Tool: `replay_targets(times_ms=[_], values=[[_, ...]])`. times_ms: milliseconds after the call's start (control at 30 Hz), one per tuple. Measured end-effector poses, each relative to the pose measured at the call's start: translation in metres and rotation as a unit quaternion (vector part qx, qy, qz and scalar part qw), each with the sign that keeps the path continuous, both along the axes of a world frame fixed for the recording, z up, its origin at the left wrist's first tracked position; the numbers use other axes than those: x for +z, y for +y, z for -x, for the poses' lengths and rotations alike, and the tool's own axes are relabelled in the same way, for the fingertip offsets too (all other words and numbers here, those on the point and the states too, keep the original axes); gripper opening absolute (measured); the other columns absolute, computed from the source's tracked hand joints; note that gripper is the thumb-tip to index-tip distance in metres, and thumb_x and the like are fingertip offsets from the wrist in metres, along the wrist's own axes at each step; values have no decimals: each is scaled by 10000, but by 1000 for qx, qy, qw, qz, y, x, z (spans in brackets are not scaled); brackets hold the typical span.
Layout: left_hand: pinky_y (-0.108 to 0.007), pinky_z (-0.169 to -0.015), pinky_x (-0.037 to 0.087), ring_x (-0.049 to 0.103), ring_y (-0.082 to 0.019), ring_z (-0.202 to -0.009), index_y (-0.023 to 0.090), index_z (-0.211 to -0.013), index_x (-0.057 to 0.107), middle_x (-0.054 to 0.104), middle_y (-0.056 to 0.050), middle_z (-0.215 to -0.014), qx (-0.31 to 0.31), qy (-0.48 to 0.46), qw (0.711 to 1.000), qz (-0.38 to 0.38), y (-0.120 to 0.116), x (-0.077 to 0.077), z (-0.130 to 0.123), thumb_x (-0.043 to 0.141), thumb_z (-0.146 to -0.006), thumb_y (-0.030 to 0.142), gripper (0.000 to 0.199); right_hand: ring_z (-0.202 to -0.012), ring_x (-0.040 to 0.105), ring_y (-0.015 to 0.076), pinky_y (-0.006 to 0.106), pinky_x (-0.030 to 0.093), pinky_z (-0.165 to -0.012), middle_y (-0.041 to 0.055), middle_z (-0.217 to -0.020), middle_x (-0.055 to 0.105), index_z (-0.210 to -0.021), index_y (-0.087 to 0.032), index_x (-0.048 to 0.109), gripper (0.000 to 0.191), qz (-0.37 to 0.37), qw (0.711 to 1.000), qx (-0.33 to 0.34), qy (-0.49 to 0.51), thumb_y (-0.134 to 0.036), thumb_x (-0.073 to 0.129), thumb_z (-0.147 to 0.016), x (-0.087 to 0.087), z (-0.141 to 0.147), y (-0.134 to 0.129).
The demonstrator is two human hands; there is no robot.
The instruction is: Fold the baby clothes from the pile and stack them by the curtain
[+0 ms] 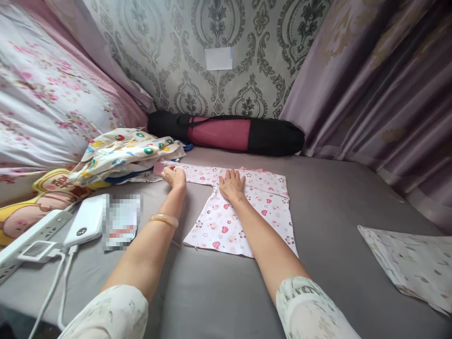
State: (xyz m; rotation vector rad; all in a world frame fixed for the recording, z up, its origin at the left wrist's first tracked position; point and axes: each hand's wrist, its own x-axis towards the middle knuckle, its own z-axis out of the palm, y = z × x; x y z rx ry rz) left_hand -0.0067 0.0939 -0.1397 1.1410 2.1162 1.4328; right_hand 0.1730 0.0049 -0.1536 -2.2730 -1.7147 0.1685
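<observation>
A child's white long-sleeved top (208, 226) with pink hearts and flowers lies spread on a grey sheet (212, 292). One sleeve stretches out to the left and ends in a pink cuff (158, 168). My left hand (174, 176) is closed on that sleeve by the cuff, its fingertips partly hidden. Flat on the top, near the shoulder, rests my right hand (232, 185) with its fingers stretched out. The other sleeve appears folded across the upper part, with a bit of pink frill showing at the far edge.
Rumpled patterned clothes (134, 150) lie at the left, beside a yellow cartoon cushion (52, 188). Nearer are a white power bank (88, 219), a blurred packet (122, 221) and a power strip (35, 240) with cables. A black and red rolled bag (219, 133) lies behind; folded cloth (413, 263) sits right.
</observation>
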Motion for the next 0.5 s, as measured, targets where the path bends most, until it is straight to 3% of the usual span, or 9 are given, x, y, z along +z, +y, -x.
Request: replay_targets(times_ms=[167,333,500], values=[[-488,-1034,367,482,-371,-1249,120,-1023,523,516,-229,-1251,93,-1,994,49,-8,4,35,587,-679,94,351,-1417,202,332,561,80,-1123,209,-1530,323,-1432,-17,406,654,-8,1000,-20,15,-446,188,-989,4,9,10],[-490,-1040,371,481,-378,-1258,144,-1052,491,546,-234,-1257,75,-10,992,98,7,-1,54,633,-705,186,378,-1389,251,337,455,125,-1130,259,-1495,350,-1401,78,396,669,-53,999,-10,-2,-420,274,-971,-5,15,15],[-532,-1015,392,471,-409,-1267,161,-1113,447,535,-256,-1277,65,-28,988,140,38,-12,70,751,-631,266,579,-1414,210,318,427,84,-1141,227,-1521,319,-1453,35,335,662,-50,999,-12,-10,-420,291,-974,-12,14,13]])
